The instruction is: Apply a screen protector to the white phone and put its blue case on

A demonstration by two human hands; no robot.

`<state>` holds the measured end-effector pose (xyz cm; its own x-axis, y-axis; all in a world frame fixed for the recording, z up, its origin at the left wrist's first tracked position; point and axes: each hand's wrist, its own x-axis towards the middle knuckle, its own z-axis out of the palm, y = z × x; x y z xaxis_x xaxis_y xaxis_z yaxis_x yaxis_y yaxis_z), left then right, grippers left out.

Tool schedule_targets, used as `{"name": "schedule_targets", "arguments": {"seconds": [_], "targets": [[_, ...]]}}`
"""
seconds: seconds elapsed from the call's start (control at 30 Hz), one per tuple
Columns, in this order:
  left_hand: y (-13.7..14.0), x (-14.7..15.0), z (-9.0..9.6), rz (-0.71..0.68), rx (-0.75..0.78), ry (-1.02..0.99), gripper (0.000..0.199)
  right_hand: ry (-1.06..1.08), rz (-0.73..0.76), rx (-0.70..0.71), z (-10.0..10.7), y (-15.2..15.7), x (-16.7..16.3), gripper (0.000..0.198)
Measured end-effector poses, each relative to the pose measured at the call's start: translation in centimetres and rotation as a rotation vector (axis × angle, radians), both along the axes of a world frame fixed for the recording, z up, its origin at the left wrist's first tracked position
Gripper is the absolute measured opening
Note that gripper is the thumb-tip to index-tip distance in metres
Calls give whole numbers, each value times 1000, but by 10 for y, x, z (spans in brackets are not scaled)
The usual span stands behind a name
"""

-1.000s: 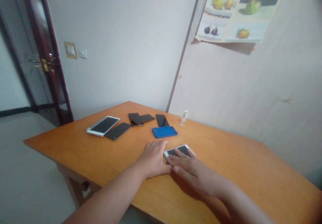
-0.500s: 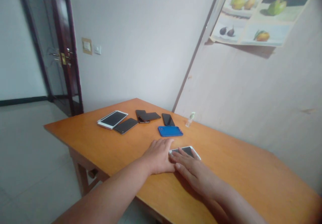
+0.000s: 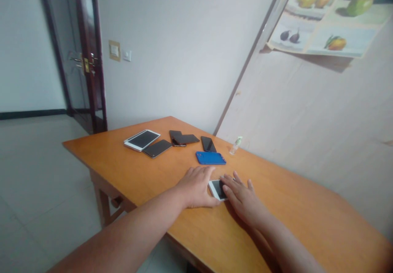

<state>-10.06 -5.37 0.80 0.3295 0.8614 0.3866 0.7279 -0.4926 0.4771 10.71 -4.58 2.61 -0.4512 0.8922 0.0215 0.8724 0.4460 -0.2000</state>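
Observation:
A white-framed phone with a dark screen [image 3: 218,189] lies face up on the table, partly covered by my right hand. My left hand [image 3: 198,188] grips its left end, thumb at the near side and fingers at the far side. Over the phone's right part my right hand [image 3: 242,197] lies palm down, fingers stretched out on the screen. A bit of something pale shows by the right fingertips; what it is I cannot make out. Just beyond the hands is a blue phone or phone case [image 3: 211,158].
Farther back on the wooden table [image 3: 291,219] lie a white tablet [image 3: 143,139], a dark tablet [image 3: 158,148], a dark open folding case [image 3: 184,138] and a black phone [image 3: 208,144]. A small clear pump bottle [image 3: 236,145] stands near the wall.
My right hand has slid right across the phone, uncovering the left part of its screen. My left hand stays at the left end. The view has shifted slightly.

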Motion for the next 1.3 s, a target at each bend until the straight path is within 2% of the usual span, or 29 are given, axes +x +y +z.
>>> {"name": "schedule_targets", "arguments": {"seconds": [0.1,0.17,0.33,0.4,0.6,0.67,0.77,0.83,0.9,1.0,1.07,1.23,1.3], "targets": [[0,0,-1,3,3,-4,84,31,168,-31,3,-11,-9,53],[0,0,-1,8,4,-11,83,36,200,-39,2,-10,-10,53],[0,-1,0,2,-16,-3,92,-9,-85,-2,-7,17,13,54],[0,-1,0,1,-19,3,92,-31,-119,16,-9,17,17,54],[0,0,-1,4,19,-19,75,-7,137,-36,-4,-4,1,56],[1,-1,-2,0,15,-13,76,-11,69,-31,-5,3,5,55],[1,-1,-1,5,-4,2,85,-45,-124,10,-9,18,17,54],[2,-2,-2,7,-5,12,87,-63,-155,21,-11,19,20,55],[3,-2,-3,4,6,15,85,-62,-87,2,-9,9,15,57],[3,-2,-4,3,28,10,78,-24,97,-53,-4,-10,6,60],[2,-2,-3,0,31,14,75,-11,134,-76,-2,-14,6,59],[2,-2,1,-10,0,41,76,-74,-161,-7,-6,3,25,58],[2,-2,1,-11,2,43,75,-75,-162,-19,-6,1,24,60]]}}
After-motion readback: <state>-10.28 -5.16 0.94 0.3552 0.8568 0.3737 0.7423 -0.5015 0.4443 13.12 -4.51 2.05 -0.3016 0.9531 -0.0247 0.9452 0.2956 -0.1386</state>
